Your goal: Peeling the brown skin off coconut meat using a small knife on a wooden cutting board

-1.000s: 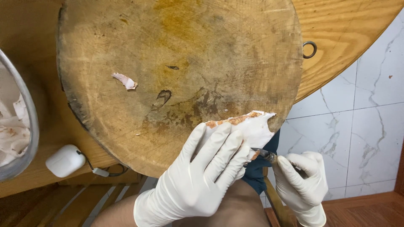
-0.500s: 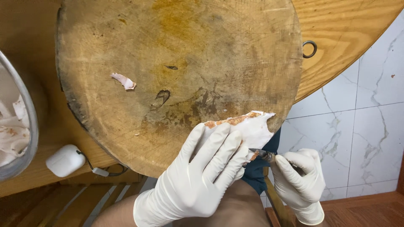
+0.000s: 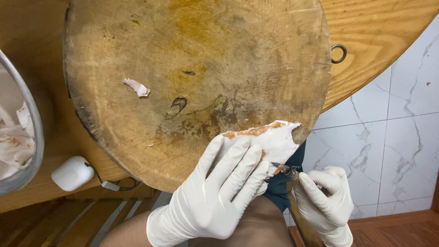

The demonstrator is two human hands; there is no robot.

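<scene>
Nearest: left hand (image 3: 215, 196), white glove, fingers spread flat and pressing down on a pale slab of meat or skin (image 3: 270, 137) at the near right edge of the round wooden chopping block (image 3: 196, 68); nothing clasped, just a pinning hold. Right hand (image 3: 324, 206), gloved, closed around a small pointed blade (image 3: 282, 168), its tip touching the slab's near edge just beside the left fingertips.

Risk, as judged: the blade works very near those fingers; a slip on wet, greasy skin could nick the glove. The slab overhangs the block's rim and could slide off.

Near left: small white case (image 3: 72, 173) on the table. Further left, a metal bowl (image 3: 32, 137) with pale scraps. Mid-block: 1 loose scrap (image 3: 136, 87).
</scene>
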